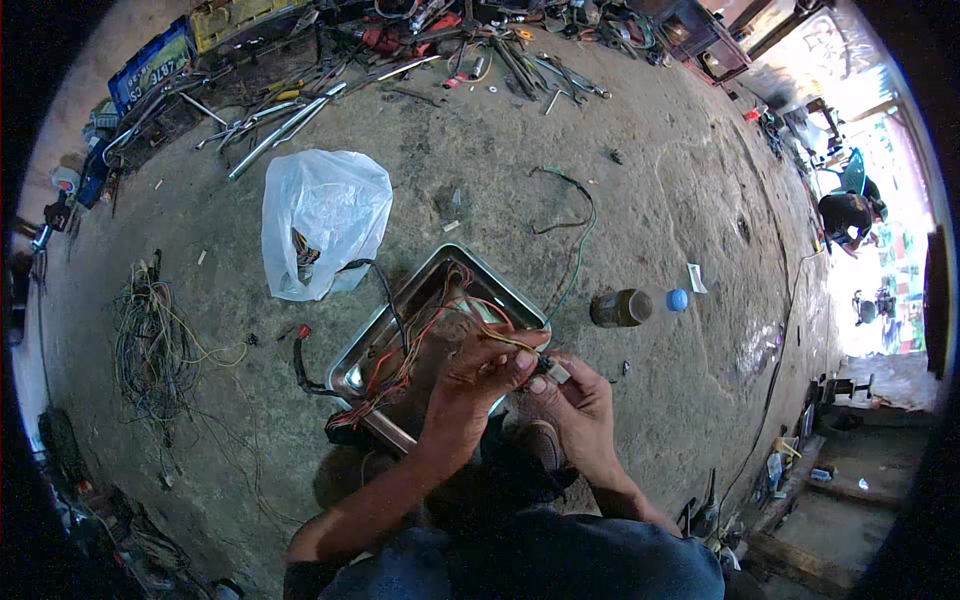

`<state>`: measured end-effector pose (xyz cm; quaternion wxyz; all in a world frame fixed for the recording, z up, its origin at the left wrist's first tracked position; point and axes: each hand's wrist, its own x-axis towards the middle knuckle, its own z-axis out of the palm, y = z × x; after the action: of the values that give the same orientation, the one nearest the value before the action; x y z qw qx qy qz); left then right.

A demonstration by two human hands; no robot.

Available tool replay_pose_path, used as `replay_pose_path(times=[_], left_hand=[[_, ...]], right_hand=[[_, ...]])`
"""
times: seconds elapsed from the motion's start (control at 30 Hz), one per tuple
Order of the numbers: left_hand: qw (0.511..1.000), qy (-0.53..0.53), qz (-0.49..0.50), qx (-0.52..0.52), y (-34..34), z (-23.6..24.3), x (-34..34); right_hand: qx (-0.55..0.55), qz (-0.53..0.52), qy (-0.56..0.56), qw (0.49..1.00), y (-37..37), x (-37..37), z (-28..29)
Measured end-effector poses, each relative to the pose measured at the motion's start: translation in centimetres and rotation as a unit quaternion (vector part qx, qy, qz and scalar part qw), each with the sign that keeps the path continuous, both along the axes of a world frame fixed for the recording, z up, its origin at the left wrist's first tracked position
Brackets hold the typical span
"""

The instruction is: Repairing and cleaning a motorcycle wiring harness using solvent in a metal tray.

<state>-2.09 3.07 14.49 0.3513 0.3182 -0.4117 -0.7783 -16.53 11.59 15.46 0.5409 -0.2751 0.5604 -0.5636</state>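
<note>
Above the right edge of a metal tray (517, 293), both of my hands meet at a small pale wire connector (556, 372). My left hand (470, 385) pinches the thin yellowish wires close behind it. The fingers of my right hand (585, 415) are closed on the connector, partly covering it. These wires belong to a wiring harness (402, 372) of red, orange and other strands that lies across the tray. One black-sleeved branch (300, 365) with a red end hangs over the tray's left side onto the floor. Another dark branch runs up to the white plastic bag (335, 205).
Left on the floor is a tangled heap of wires (155, 355). A dark jar (620, 308), a blue cap (677, 300) and a loose green wire (590, 225) lie to the right. Hand tools (520, 70) line the far edge. Another person (848, 215) is near the bright opening at right.
</note>
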Motion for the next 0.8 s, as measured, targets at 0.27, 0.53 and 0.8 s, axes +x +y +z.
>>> replay_pose_path(times=[0.27,0.53,0.8], left_hand=[[0.994,0.003,0.106,0.020,1.4,1.0,-0.1],[0.986,-0.033,0.165,-0.023,2.1,0.8,-0.6],[0.982,-0.017,0.185,0.021,2.2,1.2,-0.7]], right_hand=[[0.008,0.031,-0.152,0.988,0.2,0.2,0.2],[-0.048,0.053,0.308,0.949,0.2,1.0,1.7],[-0.068,0.128,0.368,0.918,0.8,1.0,1.9]])
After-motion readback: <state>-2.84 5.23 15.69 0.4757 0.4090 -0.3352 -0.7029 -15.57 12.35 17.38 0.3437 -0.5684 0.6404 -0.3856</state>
